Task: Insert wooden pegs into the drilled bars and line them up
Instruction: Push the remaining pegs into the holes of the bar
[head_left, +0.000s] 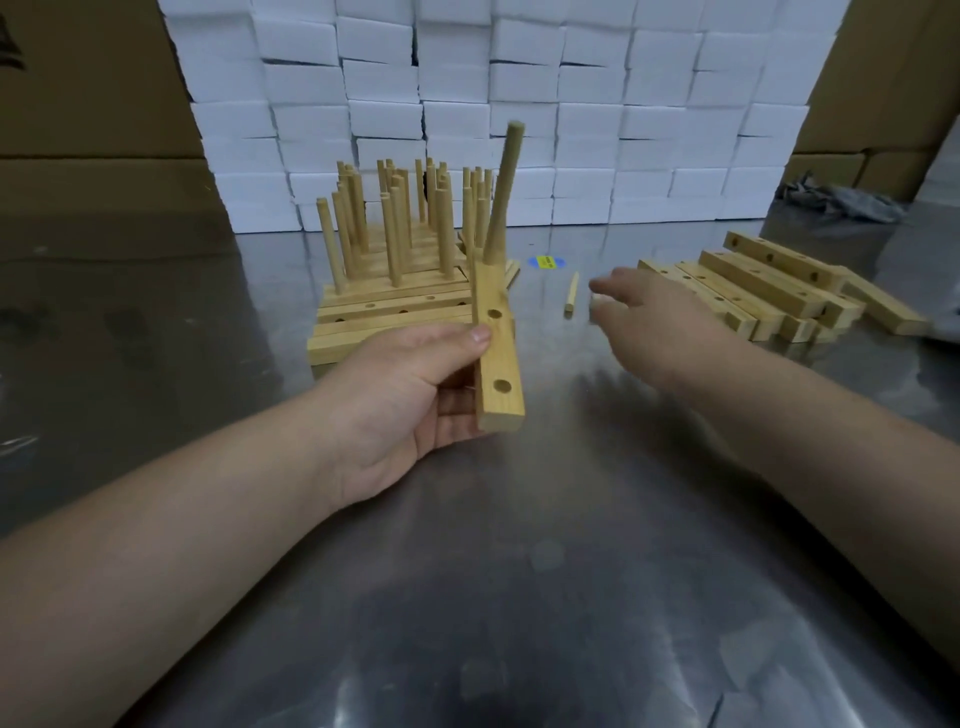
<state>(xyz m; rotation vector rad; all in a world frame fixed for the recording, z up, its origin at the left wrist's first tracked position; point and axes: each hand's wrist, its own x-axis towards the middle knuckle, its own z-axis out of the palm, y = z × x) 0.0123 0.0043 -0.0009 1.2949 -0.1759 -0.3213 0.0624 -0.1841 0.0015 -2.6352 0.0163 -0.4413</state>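
Wooden bar (498, 358) with round peg (504, 192), clamped in left fingers (467, 335) — right fingers (605, 286) blurred, seemingly apart

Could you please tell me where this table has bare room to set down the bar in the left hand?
The table's near half is bare, as is the stretch left of the pegged bars. Crowded: between the pegged bars and the empty bars, where the right hand nears a loose peg.

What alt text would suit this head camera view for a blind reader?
A person's left hand grips a drilled wooden bar with an inserted peg, while the right hand reaches toward a loose peg on the metal table.
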